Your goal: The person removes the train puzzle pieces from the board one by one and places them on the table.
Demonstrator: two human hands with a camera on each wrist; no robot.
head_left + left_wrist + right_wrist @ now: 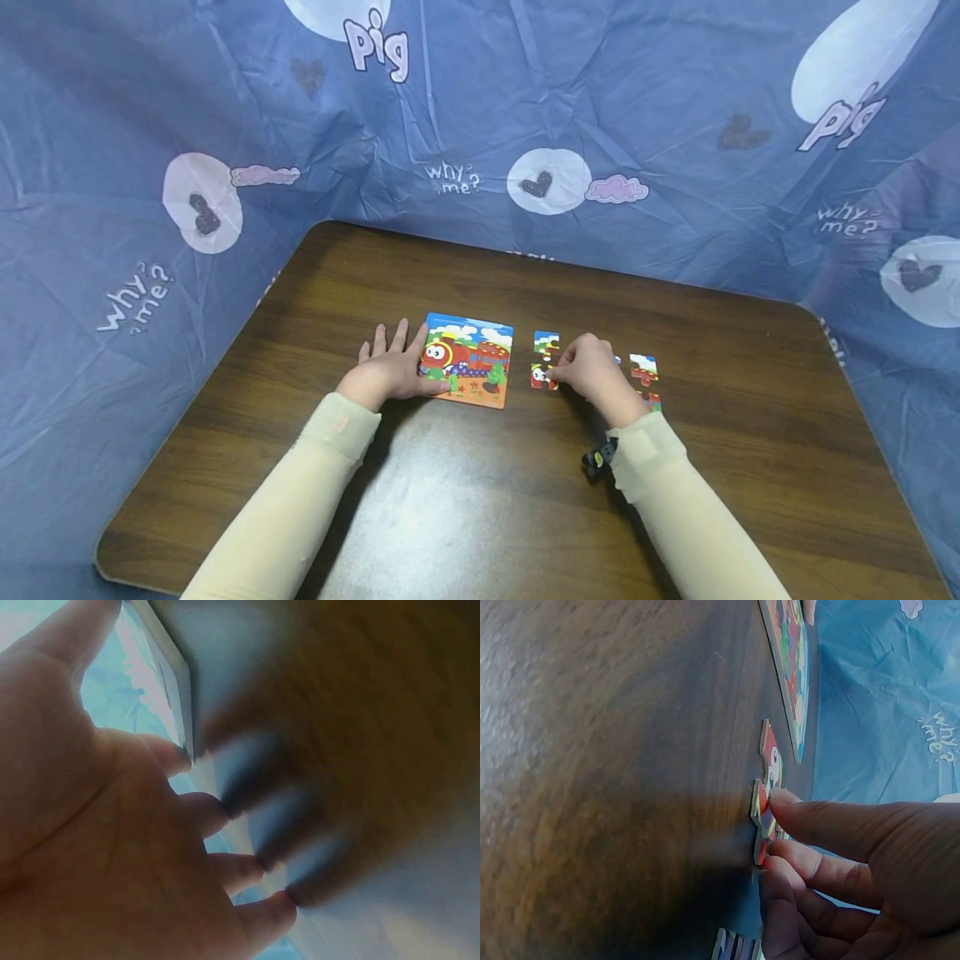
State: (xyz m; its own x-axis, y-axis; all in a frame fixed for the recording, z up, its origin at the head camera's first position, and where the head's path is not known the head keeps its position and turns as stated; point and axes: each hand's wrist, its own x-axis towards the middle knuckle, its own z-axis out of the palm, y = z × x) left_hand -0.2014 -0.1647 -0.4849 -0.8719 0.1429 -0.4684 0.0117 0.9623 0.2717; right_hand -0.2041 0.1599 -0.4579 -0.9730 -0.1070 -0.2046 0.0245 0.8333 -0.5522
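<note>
I see a person in pale sleeves (264, 492) with both hands at a train puzzle on the brown tabletop (420, 500). The train picture board (480, 358) lies flat, left of the loose pieces. It is almost a square, turned just a little, so its top edge dips toward the right. The train's smiling face points to the left, and its long body runs left to right, with the sky on the far side and the orange ground near the person. The left hand (390, 371) is not gripping; its fingers are spread out, and its thumb and pointer finger touch the left side of the board. The right hand (596, 371) pinches a small red puzzle piece (761, 844) with thumb and fingers, low by the tabletop. Fingers hide part of that piece, so I can't tell which way is its long way. Its edge is right up against the face piece (537, 377), which has its eyes up. A sky piece (546, 341) lies just past the face piece. Over on the right, near that hand, is a cloud piece (643, 363). Behind everything hangs blue cloth (480, 100) with "pig" and "why me?" on it.
</note>
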